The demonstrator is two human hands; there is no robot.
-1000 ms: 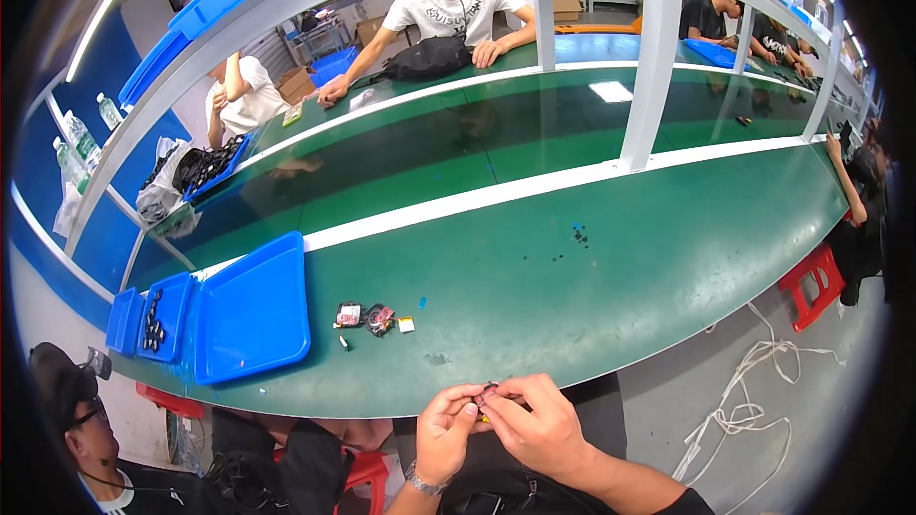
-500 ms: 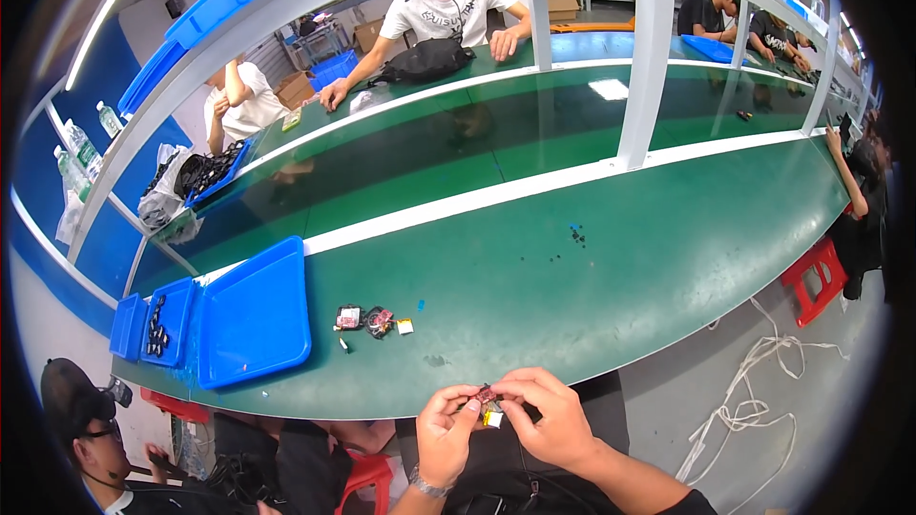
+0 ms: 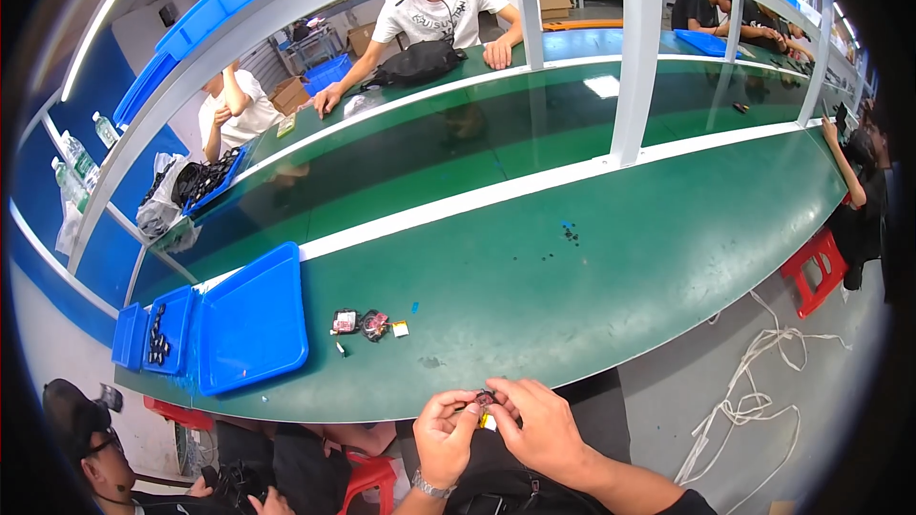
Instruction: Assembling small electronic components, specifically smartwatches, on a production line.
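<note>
At the near edge of the green table, my left hand (image 3: 445, 431) pinches a small dark-red circuit board (image 3: 485, 400) from the left. My right hand (image 3: 542, 427) is closed on its other side, with the index finger over the top. A small white battery pouch with a yellow edge (image 3: 489, 422) hangs below the board, partly behind the fingers. On the table ahead and to the left lie two small circuit assemblies with black casings, one squarish (image 3: 344, 322) and one round (image 3: 374, 325). A loose white-and-yellow pouch (image 3: 401, 328) and a small black-and-white piece (image 3: 341, 349) lie beside them.
A large blue tray (image 3: 253, 324) stands at the left, beside a smaller tray (image 3: 172, 329) with several black parts. Tiny dark bits (image 3: 570, 234) are scattered mid-table. A white upright post (image 3: 634, 67) rises at the divider. People sit across the table and at the lower left.
My right fingers have shifted over the top of the circuit board, covering more of it and of the pouch. The view has moved slightly. The person at lower left has moved their hands.
</note>
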